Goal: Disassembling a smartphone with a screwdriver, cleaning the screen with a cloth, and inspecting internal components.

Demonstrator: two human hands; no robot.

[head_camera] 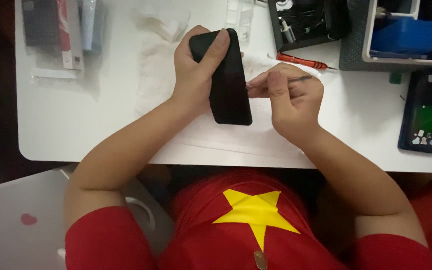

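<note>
my left hand (192, 67) is wrapped around a black, flat, rectangular phone (227, 80), thumb laid across its upper face and fingers curled behind, holding it tilted just above the white table (76, 115). the phone sits near the middle of the table, over a patch of white crumpled tissue or cloth (153, 75) that spreads out to the left of it. my right hand (291, 102) is closed in a pinch on a thin dark metal tool (296, 79), its near end meeting the phone's right edge about halfway down; the exact tip is too small to make out. so the two hands are close together, one on each side of the phone, both clamped on what they hold.

just beyond my right hand lies a slim screwdriver with an orange-red handle (301, 61). farther back stands a black tray of small tools (303, 22), and beside it a dark mesh basket holding a white box with a blue block inside (406, 35). at the right edge of the table lies a dark phone back panel with a green inner part (428, 112). at the far left are some flat packets in clear wrap (61, 35). i'm wearing a red shirt with a yellow star (256, 212).
</note>
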